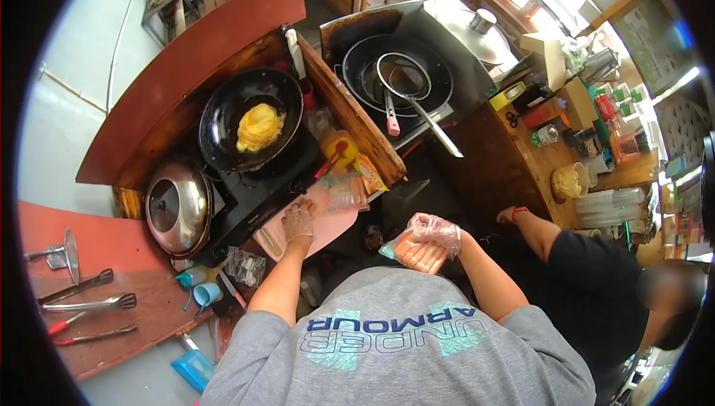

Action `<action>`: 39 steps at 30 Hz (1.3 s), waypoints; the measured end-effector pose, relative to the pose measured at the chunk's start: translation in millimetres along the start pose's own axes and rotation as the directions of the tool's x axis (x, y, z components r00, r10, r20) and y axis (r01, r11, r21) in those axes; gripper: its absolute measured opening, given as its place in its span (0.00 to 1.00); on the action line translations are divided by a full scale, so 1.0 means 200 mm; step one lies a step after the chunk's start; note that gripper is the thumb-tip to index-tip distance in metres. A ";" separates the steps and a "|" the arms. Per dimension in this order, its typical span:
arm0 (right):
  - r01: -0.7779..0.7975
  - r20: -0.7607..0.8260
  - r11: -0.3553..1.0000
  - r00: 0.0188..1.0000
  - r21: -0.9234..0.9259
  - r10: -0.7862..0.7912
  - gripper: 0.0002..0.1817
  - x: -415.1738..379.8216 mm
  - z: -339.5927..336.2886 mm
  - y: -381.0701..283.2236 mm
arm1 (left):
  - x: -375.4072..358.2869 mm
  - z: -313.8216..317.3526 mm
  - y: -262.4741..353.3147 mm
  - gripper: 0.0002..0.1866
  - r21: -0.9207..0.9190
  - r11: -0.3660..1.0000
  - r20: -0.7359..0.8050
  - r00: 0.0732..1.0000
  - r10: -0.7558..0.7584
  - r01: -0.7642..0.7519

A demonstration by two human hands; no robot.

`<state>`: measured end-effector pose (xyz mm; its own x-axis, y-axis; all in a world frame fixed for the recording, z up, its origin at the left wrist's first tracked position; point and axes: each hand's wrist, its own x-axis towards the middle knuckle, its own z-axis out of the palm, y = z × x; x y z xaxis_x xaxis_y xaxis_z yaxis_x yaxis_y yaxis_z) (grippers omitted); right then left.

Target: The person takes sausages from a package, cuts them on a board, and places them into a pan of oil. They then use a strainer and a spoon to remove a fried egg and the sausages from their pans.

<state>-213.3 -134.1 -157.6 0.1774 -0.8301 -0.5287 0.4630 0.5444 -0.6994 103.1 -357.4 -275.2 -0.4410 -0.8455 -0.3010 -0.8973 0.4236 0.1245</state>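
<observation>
My left hand [299, 223], in a clear plastic glove, rests on the pink cutting board [328, 226] with its fingers spread. Beside it on the board lies a narrow, greenish-grey strip [269, 242], too small to name. Clear plastic packs [346, 193] sit at the board's far right end. In front of my chest, my right hand [438, 229], also gloved, is closed on a clear plastic bag [419, 254] of long orange-brown pieces that look like sausages. Past the board, a yellow omelette [259, 128] lies in a black wok [220, 132] on the stove.
A lidded pan [179, 208] stands left of the wok. Another wok [354, 63] at the right holds strainers [404, 76]. Tongs [89, 303] lie on the left table. A co-worker in a black shirt [577, 279] stands close at my right, beside a crowded wooden counter [547, 171].
</observation>
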 end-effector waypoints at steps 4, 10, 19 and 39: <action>0.110 0.029 0.990 0.993 0.091 -0.113 0.11 0.03 -0.02 -0.07 | -0.05 -0.05 0.00 0.30 -0.051 0.997 -0.213 0.976 0.043 -0.055; 0.106 0.079 0.990 0.990 0.092 -0.114 0.12 0.27 0.12 -0.20 | -0.26 -0.37 0.19 0.24 -0.458 0.837 -0.434 0.897 0.083 -0.299; 0.308 0.404 0.572 0.914 -0.760 0.044 0.17 0.50 0.79 -0.31 | -0.61 -0.91 0.30 0.27 -0.964 0.229 0.205 0.928 0.312 0.136; -0.424 0.445 0.652 0.492 -0.628 0.748 0.33 0.62 1.65 0.46 | -2.18 0.20 0.25 0.41 -0.749 -0.539 0.177 0.668 -0.723 -0.385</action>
<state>137.5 -227.6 -128.3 0.8202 -0.0545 -0.5695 -0.3187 0.7832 -0.5339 251.2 45.5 -175.8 0.3581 -0.8136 -0.4580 0.6370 -0.1458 0.7569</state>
